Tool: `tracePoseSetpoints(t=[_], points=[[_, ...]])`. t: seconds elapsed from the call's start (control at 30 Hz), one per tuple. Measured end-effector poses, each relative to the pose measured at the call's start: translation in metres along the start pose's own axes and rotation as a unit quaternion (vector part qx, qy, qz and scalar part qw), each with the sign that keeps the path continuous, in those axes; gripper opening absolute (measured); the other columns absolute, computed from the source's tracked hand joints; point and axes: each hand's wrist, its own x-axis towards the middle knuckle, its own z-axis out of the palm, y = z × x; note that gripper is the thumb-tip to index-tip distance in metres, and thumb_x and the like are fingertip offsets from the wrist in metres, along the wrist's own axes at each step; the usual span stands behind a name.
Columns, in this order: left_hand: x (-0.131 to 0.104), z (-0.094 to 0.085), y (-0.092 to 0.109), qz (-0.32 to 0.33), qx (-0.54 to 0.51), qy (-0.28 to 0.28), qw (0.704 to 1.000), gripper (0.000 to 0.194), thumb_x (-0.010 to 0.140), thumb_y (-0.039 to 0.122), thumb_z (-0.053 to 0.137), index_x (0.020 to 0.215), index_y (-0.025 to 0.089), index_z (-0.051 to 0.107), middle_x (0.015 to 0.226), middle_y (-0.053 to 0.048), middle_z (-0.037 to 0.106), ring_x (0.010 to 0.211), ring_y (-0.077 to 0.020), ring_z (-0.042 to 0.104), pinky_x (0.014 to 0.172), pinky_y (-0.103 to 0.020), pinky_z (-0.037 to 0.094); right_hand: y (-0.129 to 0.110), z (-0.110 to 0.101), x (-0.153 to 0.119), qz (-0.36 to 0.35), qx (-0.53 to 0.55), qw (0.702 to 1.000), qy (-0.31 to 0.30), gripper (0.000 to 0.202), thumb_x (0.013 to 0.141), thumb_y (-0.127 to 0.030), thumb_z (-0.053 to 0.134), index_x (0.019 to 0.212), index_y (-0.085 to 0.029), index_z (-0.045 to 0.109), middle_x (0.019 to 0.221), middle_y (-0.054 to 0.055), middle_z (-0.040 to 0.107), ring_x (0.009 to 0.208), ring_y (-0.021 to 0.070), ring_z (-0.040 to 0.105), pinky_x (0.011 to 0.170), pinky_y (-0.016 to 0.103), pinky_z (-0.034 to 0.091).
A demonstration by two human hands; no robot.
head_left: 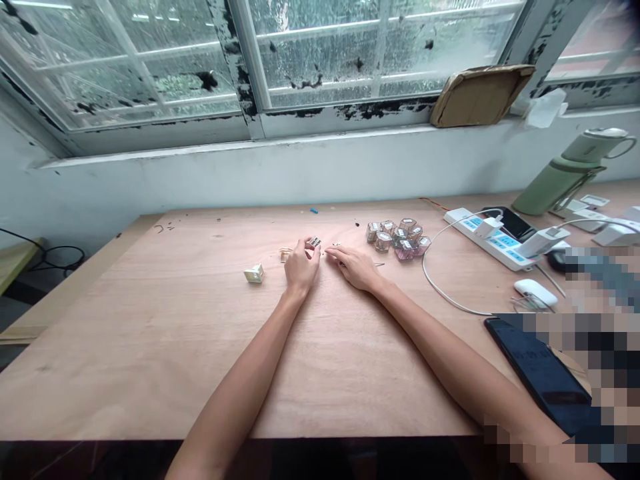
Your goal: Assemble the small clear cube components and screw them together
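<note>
My left hand (pixel 302 265) is closed on a small block with dark and light stripes (pixel 315 242), held just above the table by the fingertips. Close on its right, my right hand (pixel 354 267) rests low over the wood with its fingers bent together; what they hold, if anything, is hidden. A thin rod (pixel 380 265) sticks out from behind that hand. Tiny dark bits (pixel 337 245) lie by its fingertips. Partly hidden behind the left hand is a small clear-and-orange piece (pixel 285 255). A pale yellowish block (pixel 254 273) stands farther left.
Several clear faceted pieces (pixel 400 235) cluster to the right. Beyond them are a white power strip (pixel 493 237) with cables, a green bottle (pixel 560 173), a white earbud case (pixel 535 293) and a phone (pixel 540 373). A blue bit (pixel 314 211) lies near the wall.
</note>
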Motion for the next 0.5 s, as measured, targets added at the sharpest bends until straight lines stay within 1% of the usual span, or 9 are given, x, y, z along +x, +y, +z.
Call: tracePoseSetpoints(t=[0.1, 0.23, 0.3, 0.37, 0.43, 0.5], points=[[-0.0007, -0.0009, 0.0023, 0.012, 0.000, -0.005, 1.000, 0.025, 0.095, 0.034, 0.063, 0.118, 0.025, 0.063, 0.101, -0.002, 0.076, 0.080, -0.0193, 0.070, 0.072, -0.030, 0.048, 0.0013, 0.0046, 0.0040, -0.019, 0.006, 1.000, -0.014, 0.052, 0.098, -0.011, 0.044, 0.145, -0.031, 0.055, 0.149, 0.001, 0.057, 0.128, 0.0230, 0.058, 0.102, 0.037, 0.050], [0.0001, -0.0021, 0.0026, 0.011, -0.005, -0.007, 1.000, 0.027, 0.095, 0.033, 0.063, 0.120, 0.024, 0.063, 0.101, -0.003, 0.076, 0.081, -0.0192, 0.070, 0.076, -0.030, 0.049, -0.0002, 0.0085, 0.0067, -0.060, 0.023, 0.998, -0.007, 0.048, 0.098, -0.009, 0.046, 0.140, -0.028, 0.059, 0.145, 0.003, 0.061, 0.127, 0.0221, 0.058, 0.101, 0.036, 0.049], [0.0012, -0.0021, 0.0020, 0.010, -0.007, -0.007, 1.000, 0.028, 0.095, 0.033, 0.063, 0.121, 0.023, 0.062, 0.101, -0.003, 0.076, 0.081, -0.0189, 0.070, 0.078, -0.030, 0.049, -0.0021, 0.0077, 0.0062, -0.062, 0.039, 0.997, 0.005, 0.042, 0.098, -0.010, 0.047, 0.133, -0.027, 0.063, 0.136, 0.004, 0.066, 0.122, 0.0207, 0.062, 0.098, 0.033, 0.049], [0.0020, -0.0020, 0.0018, 0.007, -0.011, -0.008, 1.000, 0.028, 0.094, 0.032, 0.063, 0.120, 0.022, 0.062, 0.100, -0.003, 0.076, 0.082, -0.0185, 0.070, 0.078, -0.030, 0.050, -0.0038, 0.0058, 0.0051, -0.053, 0.053, 0.997, 0.013, 0.034, 0.099, -0.012, 0.049, 0.125, -0.025, 0.067, 0.124, 0.004, 0.072, 0.111, 0.0195, 0.066, 0.092, 0.030, 0.049], [0.0022, -0.0021, 0.0023, 0.004, -0.017, -0.008, 1.000, 0.028, 0.094, 0.032, 0.064, 0.120, 0.022, 0.062, 0.100, -0.003, 0.076, 0.081, -0.0181, 0.070, 0.078, -0.029, 0.050, -0.0044, 0.0046, 0.0042, -0.042, 0.060, 0.997, 0.018, 0.028, 0.099, -0.013, 0.052, 0.118, -0.024, 0.070, 0.114, 0.004, 0.074, 0.100, 0.0188, 0.068, 0.085, 0.028, 0.048], [0.0018, -0.0021, 0.0030, 0.003, -0.021, -0.007, 1.000, 0.027, 0.094, 0.032, 0.065, 0.119, 0.022, 0.063, 0.099, -0.003, 0.076, 0.080, -0.0177, 0.070, 0.078, -0.029, 0.050, -0.0035, 0.0048, 0.0037, -0.037, 0.063, 0.997, 0.027, 0.024, 0.099, -0.014, 0.055, 0.114, -0.022, 0.072, 0.111, 0.005, 0.074, 0.096, 0.0189, 0.069, 0.081, 0.027, 0.048]])
